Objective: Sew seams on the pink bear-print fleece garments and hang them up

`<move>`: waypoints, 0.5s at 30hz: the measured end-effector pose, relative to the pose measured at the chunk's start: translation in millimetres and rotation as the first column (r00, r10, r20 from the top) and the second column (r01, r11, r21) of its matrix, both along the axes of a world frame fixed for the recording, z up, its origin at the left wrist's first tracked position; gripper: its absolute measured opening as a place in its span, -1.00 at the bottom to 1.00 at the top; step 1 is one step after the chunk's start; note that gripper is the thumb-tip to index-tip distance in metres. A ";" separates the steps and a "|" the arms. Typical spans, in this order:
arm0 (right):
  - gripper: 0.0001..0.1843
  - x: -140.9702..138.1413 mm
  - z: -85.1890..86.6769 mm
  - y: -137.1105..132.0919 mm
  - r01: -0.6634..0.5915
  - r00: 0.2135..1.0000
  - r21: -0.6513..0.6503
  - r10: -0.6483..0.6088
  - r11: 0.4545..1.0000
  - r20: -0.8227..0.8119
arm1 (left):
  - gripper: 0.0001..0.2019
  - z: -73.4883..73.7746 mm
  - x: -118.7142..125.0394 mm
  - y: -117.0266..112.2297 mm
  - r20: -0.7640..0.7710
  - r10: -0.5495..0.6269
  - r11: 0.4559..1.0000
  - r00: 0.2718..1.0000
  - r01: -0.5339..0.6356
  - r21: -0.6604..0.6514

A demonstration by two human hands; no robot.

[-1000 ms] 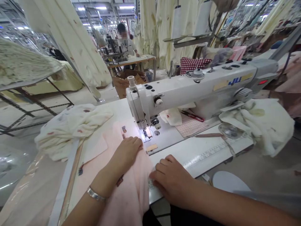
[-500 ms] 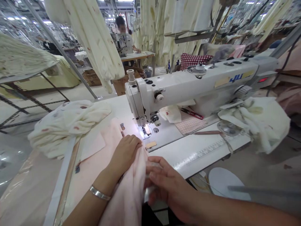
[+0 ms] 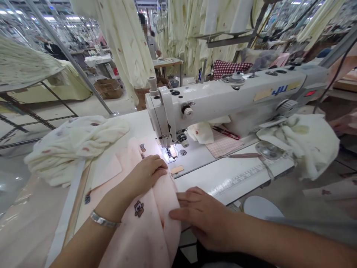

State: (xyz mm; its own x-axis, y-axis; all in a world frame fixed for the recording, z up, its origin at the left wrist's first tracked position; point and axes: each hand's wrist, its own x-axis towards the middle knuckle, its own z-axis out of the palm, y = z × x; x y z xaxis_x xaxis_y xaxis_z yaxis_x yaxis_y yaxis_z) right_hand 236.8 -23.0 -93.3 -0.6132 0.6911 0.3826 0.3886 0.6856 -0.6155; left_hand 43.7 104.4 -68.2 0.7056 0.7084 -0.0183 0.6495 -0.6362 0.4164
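Around half past seven, just off the centre of the view, the left hand (image 3: 149, 169) lies back-up on a pink cloth (image 3: 150, 230), fingers close together and bent over its edge. Its thumb is not clear enough to tell a pinch from a press. A silver bracelet (image 3: 104, 219) circles that wrist.

At five o'clock, the right hand (image 3: 206, 214) reaches in from the lower right, its fingers extended and slightly apart. One digit overlaps the cloth's right edge; whether the others grip from behind, I cannot tell.

The pink cloth spreads from six to eight o'clock over the white table (image 3: 139, 123). Its upper part lies beside the lit presser foot (image 3: 169, 153) of the sewing machine (image 3: 223, 106), near it but not under it.

Half a second ago the right hand's fingers were curled and more widely parted beside a narrow, bunched fold. Now they meet the cloth, the fold has opened out, and a printed figure (image 3: 138, 209) shows below the left wrist. The edge is therefore touched at two places, with the left hand still nearest the foot.

Bunched cream cloth (image 3: 75, 149) sits at nine o'clock, red-handled snips (image 3: 227, 133) at three, and ruler markings (image 3: 231, 184) at four.
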 end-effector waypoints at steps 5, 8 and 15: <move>-0.71 8.9 -11.3 12.3 -0.036 0.964 0.243 -0.031 0.969 0.266 | -0.84 2.6 8.1 5.5 -0.092 0.028 0.999 0.995 -0.025 0.040; -0.74 9.9 -15.5 13.2 -0.038 0.955 0.249 -0.038 0.968 0.295 | -0.84 1.0 18.5 -0.2 -0.166 0.079 0.989 0.983 -0.057 0.136; -0.77 13.9 -15.5 21.1 -0.027 0.952 0.299 -0.067 0.954 0.300 | -0.76 -10.1 34.4 -37.3 -0.207 0.254 0.936 0.945 -0.187 0.299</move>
State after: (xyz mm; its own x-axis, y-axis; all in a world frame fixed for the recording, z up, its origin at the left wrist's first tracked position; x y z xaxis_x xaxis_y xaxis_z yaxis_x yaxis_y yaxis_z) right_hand 250.7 -2.0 -108.8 -0.7192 0.5885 0.3695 0.5398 0.8080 -0.2361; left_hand 78.2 67.1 -78.3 0.5295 0.8469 0.0485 0.8446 -0.5317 0.0635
